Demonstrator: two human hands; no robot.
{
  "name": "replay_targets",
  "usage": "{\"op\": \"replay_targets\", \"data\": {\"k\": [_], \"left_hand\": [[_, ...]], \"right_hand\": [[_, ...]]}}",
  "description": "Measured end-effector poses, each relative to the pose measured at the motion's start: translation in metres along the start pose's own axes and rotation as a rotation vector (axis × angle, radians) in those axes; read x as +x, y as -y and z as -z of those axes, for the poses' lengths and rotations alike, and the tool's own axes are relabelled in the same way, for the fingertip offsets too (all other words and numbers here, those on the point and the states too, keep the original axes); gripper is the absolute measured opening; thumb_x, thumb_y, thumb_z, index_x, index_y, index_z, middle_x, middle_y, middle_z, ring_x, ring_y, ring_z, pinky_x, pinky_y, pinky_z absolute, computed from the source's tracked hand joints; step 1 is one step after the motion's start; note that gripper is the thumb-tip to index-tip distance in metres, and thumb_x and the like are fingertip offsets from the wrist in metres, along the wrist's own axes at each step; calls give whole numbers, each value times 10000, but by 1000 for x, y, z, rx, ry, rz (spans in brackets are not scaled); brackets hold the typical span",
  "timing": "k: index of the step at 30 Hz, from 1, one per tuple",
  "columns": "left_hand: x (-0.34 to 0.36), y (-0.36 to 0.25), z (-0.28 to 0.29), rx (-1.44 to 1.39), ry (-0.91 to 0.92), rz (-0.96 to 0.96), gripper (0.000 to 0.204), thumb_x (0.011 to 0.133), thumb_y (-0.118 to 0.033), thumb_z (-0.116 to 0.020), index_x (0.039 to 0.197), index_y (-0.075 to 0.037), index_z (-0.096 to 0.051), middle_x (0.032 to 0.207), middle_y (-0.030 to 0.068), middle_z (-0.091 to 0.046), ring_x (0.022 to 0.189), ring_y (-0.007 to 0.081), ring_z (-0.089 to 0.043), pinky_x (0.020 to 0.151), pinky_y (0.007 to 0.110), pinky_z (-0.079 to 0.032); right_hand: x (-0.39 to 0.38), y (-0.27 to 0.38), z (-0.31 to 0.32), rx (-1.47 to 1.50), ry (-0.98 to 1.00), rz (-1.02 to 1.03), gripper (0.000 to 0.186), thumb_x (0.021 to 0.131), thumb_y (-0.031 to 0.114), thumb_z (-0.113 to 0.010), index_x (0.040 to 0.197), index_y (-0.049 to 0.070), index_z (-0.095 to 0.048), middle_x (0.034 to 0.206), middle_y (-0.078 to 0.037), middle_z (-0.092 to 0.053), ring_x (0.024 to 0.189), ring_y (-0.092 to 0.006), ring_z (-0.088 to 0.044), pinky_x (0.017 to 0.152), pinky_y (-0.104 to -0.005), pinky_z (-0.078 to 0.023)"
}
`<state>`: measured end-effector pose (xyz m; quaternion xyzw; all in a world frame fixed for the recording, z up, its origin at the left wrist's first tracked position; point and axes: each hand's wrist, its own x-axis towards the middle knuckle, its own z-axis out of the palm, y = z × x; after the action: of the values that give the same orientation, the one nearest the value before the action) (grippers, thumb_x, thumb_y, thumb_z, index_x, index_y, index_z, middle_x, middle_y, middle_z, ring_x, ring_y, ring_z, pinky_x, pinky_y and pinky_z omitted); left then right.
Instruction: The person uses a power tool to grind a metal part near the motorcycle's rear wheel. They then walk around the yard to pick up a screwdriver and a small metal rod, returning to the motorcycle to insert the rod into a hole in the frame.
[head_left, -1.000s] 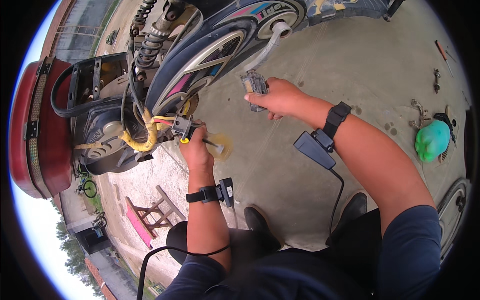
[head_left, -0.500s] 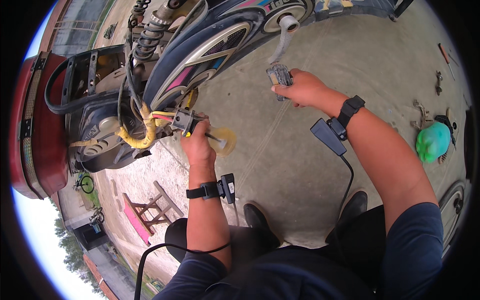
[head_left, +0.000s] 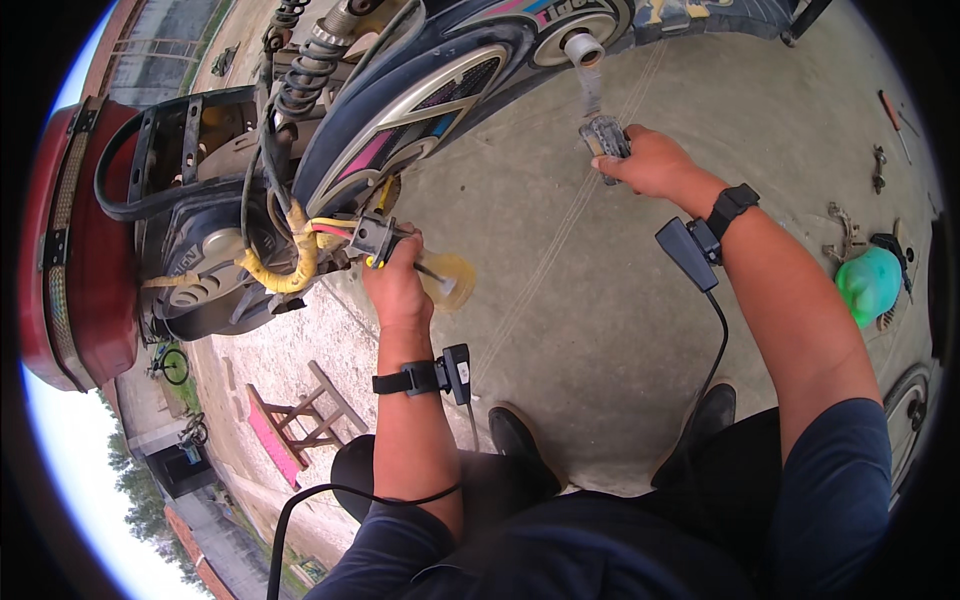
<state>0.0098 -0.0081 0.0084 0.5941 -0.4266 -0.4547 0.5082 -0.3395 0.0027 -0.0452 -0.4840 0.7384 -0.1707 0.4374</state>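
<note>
My left hand (head_left: pixel 400 285) is closed around a dark grey wire connector (head_left: pixel 373 238) beside the electric scooter (head_left: pixel 400 120). Yellow and red wires (head_left: pixel 330 228) run into that connector from a yellow-wrapped cable (head_left: pixel 288 278). Farther right, my right hand (head_left: pixel 645 165) grips a dirty grey block (head_left: pixel 606 148), its fingers partly hidden. Above the block, a translucent greyish strip (head_left: pixel 590 88) hangs from a pale hollow cylinder (head_left: pixel 583 50) at the scooter's side. Whether strip and block touch is hard to tell. A translucent yellow container (head_left: pixel 455 282) shows just past my left hand.
At the far right lie a red-handled screwdriver (head_left: pixel 890 110), a green plastic bottle (head_left: pixel 868 285) and loose metal parts (head_left: pixel 848 232). A wheel (head_left: pixel 910 410) shows at the right rim. A wooden stool (head_left: pixel 300 420) lies lower left, below the red box (head_left: pixel 85 240).
My right hand has moved right and slightly up with the grey block. The hanging strip has swung to the right, more upright. My left hand stays nearly in place.
</note>
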Motion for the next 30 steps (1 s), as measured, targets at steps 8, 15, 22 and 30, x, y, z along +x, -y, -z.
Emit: {"op": "replay_targets", "data": {"k": [8, 15, 22, 30], "left_hand": [[3, 7, 0, -49, 8, 3, 327, 772, 26, -692, 1092, 10, -628, 984, 76, -673, 894, 181, -627, 829, 313, -486], [3, 5, 2, -14, -14, 16, 362, 771, 26, -698, 1123, 18, -615, 1000, 87, -672, 912, 190, -629, 838, 314, -488], [1, 4, -3, 19, -44, -8, 375, 766, 3, -671, 1134, 6, -598, 970, 90, -664, 869, 189, -620, 769, 302, -471], [2, 4, -1, 27, -39, -12, 364, 765, 2, -667, 1123, 6, -601, 958, 84, -661, 866, 189, -620, 768, 297, -470]], "right_hand": [[5, -19, 18, -65, -72, 12, 714, 827, 551, -723, 1183, -53, -589, 1008, -189, -708, 900, -318, -700, 802, -401, -537], [2, -25, 36, 53, -71, -14, 699, 823, 478, -769, 1199, -67, -546, 853, -141, -684, 660, -204, -652, 580, -354, -519], [-1, -35, 58, 120, -100, -25, 700, 797, 466, -796, 1172, -75, -561, 839, -113, -655, 641, -176, -612, 543, -327, -499], [-7, -45, 90, 230, -118, -54, 933, 784, 467, -809, 1418, -106, -434, 1012, -152, -669, 734, -190, -627, 590, -317, -506]]}}
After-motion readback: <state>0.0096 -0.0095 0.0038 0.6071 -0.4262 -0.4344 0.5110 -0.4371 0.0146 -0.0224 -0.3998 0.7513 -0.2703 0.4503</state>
